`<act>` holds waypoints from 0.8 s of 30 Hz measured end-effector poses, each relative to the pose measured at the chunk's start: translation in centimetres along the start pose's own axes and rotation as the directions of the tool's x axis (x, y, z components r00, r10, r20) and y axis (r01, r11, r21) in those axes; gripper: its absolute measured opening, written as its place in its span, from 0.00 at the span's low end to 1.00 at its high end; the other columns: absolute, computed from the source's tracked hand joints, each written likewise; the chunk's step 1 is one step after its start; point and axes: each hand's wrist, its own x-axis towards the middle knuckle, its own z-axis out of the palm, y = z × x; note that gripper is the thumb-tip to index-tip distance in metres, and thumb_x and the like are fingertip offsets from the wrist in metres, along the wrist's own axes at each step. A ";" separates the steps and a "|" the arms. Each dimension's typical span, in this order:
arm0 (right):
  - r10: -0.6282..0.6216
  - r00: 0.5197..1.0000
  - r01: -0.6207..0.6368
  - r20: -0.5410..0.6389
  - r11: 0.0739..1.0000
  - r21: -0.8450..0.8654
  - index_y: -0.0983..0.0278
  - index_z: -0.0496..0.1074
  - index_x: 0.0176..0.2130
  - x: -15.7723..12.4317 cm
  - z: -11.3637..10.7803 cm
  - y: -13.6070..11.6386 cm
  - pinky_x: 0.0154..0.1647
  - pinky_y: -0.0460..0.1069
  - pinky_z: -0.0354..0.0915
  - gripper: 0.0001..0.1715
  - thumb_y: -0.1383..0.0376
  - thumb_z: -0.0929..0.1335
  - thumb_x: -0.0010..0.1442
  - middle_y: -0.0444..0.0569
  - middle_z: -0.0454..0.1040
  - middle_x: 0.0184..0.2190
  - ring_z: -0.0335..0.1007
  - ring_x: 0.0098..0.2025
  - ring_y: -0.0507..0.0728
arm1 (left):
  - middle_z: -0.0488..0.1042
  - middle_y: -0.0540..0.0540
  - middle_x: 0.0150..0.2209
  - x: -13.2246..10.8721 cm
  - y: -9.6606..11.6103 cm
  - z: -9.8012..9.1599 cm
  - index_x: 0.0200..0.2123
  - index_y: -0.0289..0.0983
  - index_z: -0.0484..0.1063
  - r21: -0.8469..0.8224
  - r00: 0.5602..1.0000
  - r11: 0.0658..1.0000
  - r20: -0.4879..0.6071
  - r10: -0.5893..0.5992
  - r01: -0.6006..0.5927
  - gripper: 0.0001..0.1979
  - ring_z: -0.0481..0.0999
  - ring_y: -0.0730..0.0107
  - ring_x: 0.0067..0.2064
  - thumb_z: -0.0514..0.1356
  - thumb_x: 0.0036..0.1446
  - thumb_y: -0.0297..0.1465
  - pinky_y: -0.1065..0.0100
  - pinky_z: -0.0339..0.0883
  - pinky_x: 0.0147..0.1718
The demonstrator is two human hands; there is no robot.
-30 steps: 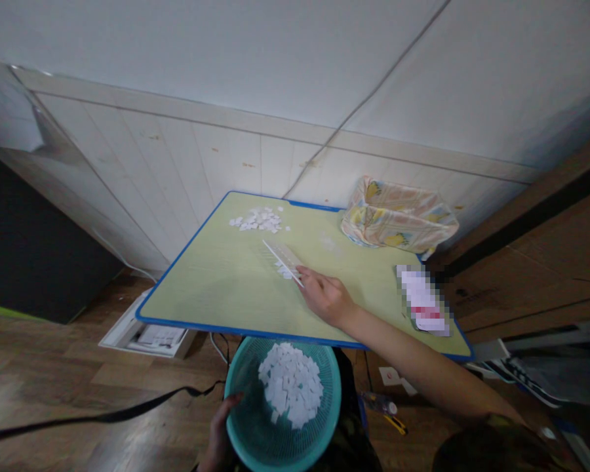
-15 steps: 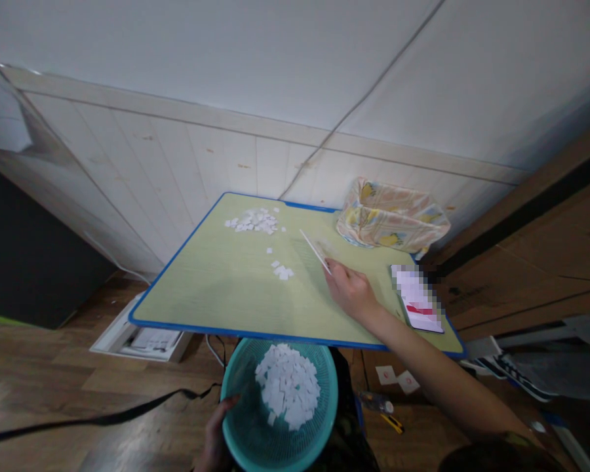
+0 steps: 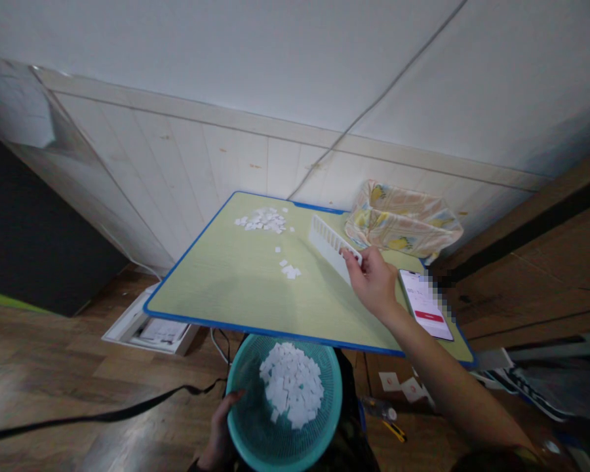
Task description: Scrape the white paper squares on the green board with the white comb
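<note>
My right hand [image 3: 373, 282] grips the end of a flat white panel with a row of slots [image 3: 330, 244], held tilted above the table [image 3: 216, 282]. My left hand [image 3: 222, 419] is closed on the left rim of a teal plastic basket [image 3: 337, 406] below the table's front edge. Many small white paper squares [image 3: 292, 383] lie inside that basket. On the tabletop, a pile of similar squares [image 3: 263, 220] sits toward the back left. A smaller cluster of squares [image 3: 290, 270] lies nearer the middle, left of the panel.
A cloth-lined basket [image 3: 403, 223] stands at the table's back right. Near the right edge lies a phone [image 3: 425, 305]. On the floor are a white tray [image 3: 147, 328], a bottle [image 3: 377, 408] and a yellow cutter [image 3: 394, 431]. A black strap [image 3: 128, 413] crosses at left.
My right hand has turned the white panel from edge-on so that its slotted face shows. The view has shifted slightly; my left hand stays on the teal basket.
</note>
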 end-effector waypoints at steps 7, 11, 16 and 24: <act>-0.186 0.968 0.149 0.169 0.967 0.206 0.60 0.68 0.36 0.2 3.1 -2.7 0.24 0.44 0.61 0.10 0.57 0.64 0.65 0.42 0.72 0.24 0.67 0.22 0.50 | 0.79 0.45 0.19 0.6 -0.4 -0.9 0.21 0.34 0.79 -0.014 1.000 1.000 0.017 -0.015 0.015 0.04 0.79 0.55 0.24 0.68 0.40 0.30 0.57 0.74 0.30; -0.211 0.955 0.172 0.208 0.967 0.189 0.60 0.67 0.34 0.6 3.0 -3.1 0.24 0.44 0.60 0.10 0.57 0.64 0.65 0.42 0.72 0.24 0.69 0.22 0.50 | 0.78 0.45 0.17 0.7 -0.4 -0.8 0.20 0.34 0.79 -0.015 0.999 1.000 0.031 -0.010 0.011 0.05 0.78 0.53 0.23 0.68 0.39 0.31 0.56 0.73 0.29; -0.218 0.956 0.193 0.196 0.971 0.139 0.60 0.68 0.34 0.3 0.5 -2.1 0.23 0.44 0.59 0.09 0.58 0.66 0.64 0.41 0.72 0.22 0.68 0.21 0.50 | 0.80 0.44 0.20 0.6 -0.2 -0.7 0.21 0.34 0.79 -0.029 0.999 1.000 0.053 0.006 -0.004 0.04 0.79 0.54 0.25 0.68 0.40 0.30 0.59 0.72 0.27; -0.079 0.992 0.077 0.100 0.997 0.020 0.60 0.69 0.31 -2.0 -3.3 -0.8 0.21 0.45 0.57 0.10 0.58 0.68 0.61 0.41 0.71 0.20 0.67 0.20 0.50 | 0.79 0.44 0.18 0.2 0.0 -0.6 0.20 0.32 0.80 -0.031 0.999 1.000 0.051 0.008 -0.007 0.05 0.75 0.61 0.21 0.68 0.41 0.29 0.64 0.69 0.23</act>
